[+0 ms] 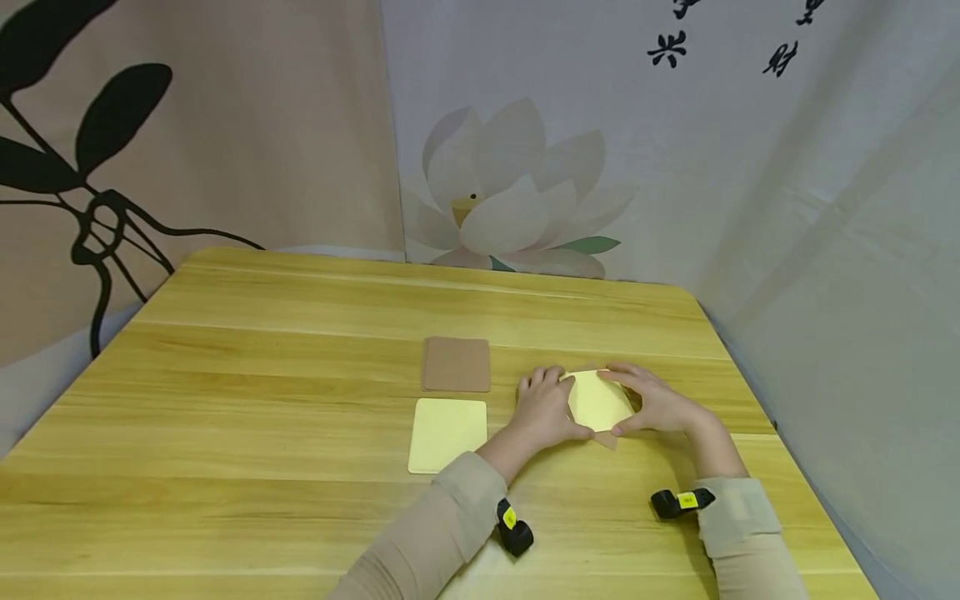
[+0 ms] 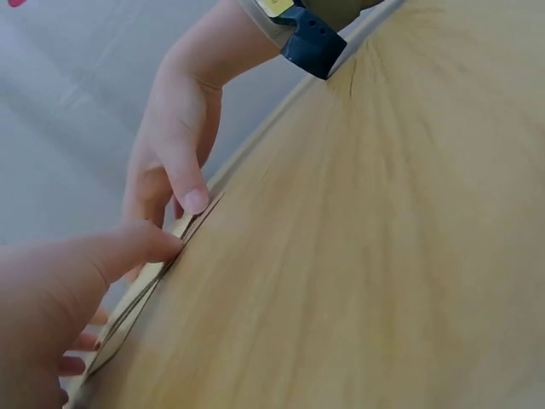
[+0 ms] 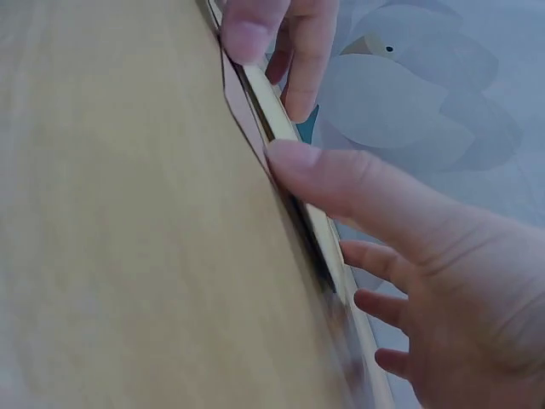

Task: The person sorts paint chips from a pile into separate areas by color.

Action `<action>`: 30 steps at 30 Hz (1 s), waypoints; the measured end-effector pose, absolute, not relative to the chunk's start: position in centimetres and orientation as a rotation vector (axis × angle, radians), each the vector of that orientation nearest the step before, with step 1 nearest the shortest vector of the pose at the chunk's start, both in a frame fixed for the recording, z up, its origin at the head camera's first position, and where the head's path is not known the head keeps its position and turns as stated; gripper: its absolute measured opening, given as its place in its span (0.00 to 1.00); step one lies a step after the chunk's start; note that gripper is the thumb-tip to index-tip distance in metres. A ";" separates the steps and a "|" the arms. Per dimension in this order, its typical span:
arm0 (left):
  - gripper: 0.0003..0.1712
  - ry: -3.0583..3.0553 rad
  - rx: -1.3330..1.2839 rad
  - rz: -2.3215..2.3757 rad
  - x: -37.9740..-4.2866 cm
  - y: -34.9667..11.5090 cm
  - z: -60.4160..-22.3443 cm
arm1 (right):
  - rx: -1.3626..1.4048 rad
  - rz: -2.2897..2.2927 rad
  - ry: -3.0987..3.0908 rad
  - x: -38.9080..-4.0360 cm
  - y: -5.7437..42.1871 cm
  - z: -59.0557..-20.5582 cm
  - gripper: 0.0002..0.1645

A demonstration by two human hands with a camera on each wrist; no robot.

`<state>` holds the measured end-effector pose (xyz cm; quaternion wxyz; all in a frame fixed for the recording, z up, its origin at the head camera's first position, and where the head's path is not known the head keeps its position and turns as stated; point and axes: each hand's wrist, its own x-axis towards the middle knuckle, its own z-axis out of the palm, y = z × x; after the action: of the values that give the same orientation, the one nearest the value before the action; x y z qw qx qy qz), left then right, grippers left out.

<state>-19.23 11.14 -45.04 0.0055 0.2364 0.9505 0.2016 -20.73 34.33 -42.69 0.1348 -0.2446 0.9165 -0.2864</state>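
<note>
Both hands hold a yellow square card (image 1: 598,402) by its edges over the right half of the table. My left hand (image 1: 546,407) grips its left side, thumb at the near corner and fingers at the far side. My right hand (image 1: 658,403) grips the right side the same way, the two thumbs close together. A corner of a brown card (image 1: 606,440) pokes out beneath the yellow one. In the right wrist view the yellow card's edge (image 3: 268,106) appears above the tilted brown card (image 3: 242,119), with a thin dark gap between them.
Left of the hands lies another yellow square card (image 1: 442,433), close to the left forearm. Behind it sits a brown square stack (image 1: 456,364). The wooden table (image 1: 225,417) ends at a fabric backdrop (image 1: 825,208). Black wrist cameras (image 1: 678,502) are strapped at both sleeves.
</note>
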 end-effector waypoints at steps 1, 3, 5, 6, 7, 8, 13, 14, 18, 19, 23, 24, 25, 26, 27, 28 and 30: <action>0.53 2.979 0.745 0.635 -19.3 11.1 -45.0 | -0.709 -0.829 2.659 -20.7 34.3 -42.7 0.56; 0.52 2.989 0.755 0.638 -19.4 11.1 -45.0 | -0.709 -0.833 2.666 -20.6 34.3 -42.6 0.55; 0.52 3.004 0.773 0.634 -19.5 11.0 -44.8 | -0.720 -0.834 2.677 -20.5 34.3 -42.4 0.55; 0.52 3.012 0.785 0.633 -19.6 10.9 -44.7 | -0.726 -0.835 2.686 -20.5 34.3 -42.3 0.55; 0.52 3.021 0.798 0.636 -19.7 10.8 -44.6 | -0.732 -0.837 2.695 -20.4 34.2 -42.1 0.55; 0.52 3.028 0.813 0.633 -19.8 10.7 -44.5 | -0.742 -0.828 2.709 -20.4 34.1 -42.0 0.55; 0.51 3.035 0.881 0.669 -19.8 9.8 -43.9 | -0.727 -0.786 2.760 -20.1 33.6 -41.2 0.55; 0.51 3.032 0.887 0.673 -19.8 9.6 -43.8 | -0.725 -0.774 2.769 -20.1 33.4 -41.1 0.55; 0.51 3.015 0.902 0.686 -19.7 8.5 -43.2 | -0.744 -0.753 2.802 -19.8 32.7 -40.6 0.56; 0.51 3.013 0.906 0.688 -19.6 8.3 -43.0 | -0.753 -0.748 2.813 -19.7 32.5 -40.5 0.56; 0.51 3.004 0.930 0.717 -19.4 7.1 -42.6 | -0.779 -0.729 2.846 -19.3 31.6 -40.2 0.56; 0.51 3.002 0.939 0.728 -19.3 6.8 -42.6 | -0.790 -0.722 2.851 -19.2 31.3 -40.1 0.55; 0.51 2.998 0.946 0.737 -19.3 6.5 -42.6 | -0.795 -0.714 2.855 -19.1 31.1 -40.0 0.55; 0.50 2.995 0.956 0.749 -19.3 6.2 -42.6 | -0.800 -0.703 2.856 -19.0 30.8 -40.0 0.55; 0.50 2.993 0.967 0.756 -19.2 5.8 -42.7 | -0.808 -0.693 2.858 -18.9 30.5 -39.9 0.55; 0.50 2.993 0.976 0.761 -19.2 5.5 -42.7 | -0.811 -0.682 2.861 -18.9 30.2 -39.9 0.55; 0.50 2.989 0.988 0.765 -19.1 4.8 -42.8 | -0.818 -0.661 2.865 -18.7 29.7 -39.9 0.55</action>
<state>-19.05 4.83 -42.77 -0.0489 0.3047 0.9215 0.2358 -18.74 29.67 -39.87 0.0446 -0.2676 0.9379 -0.2164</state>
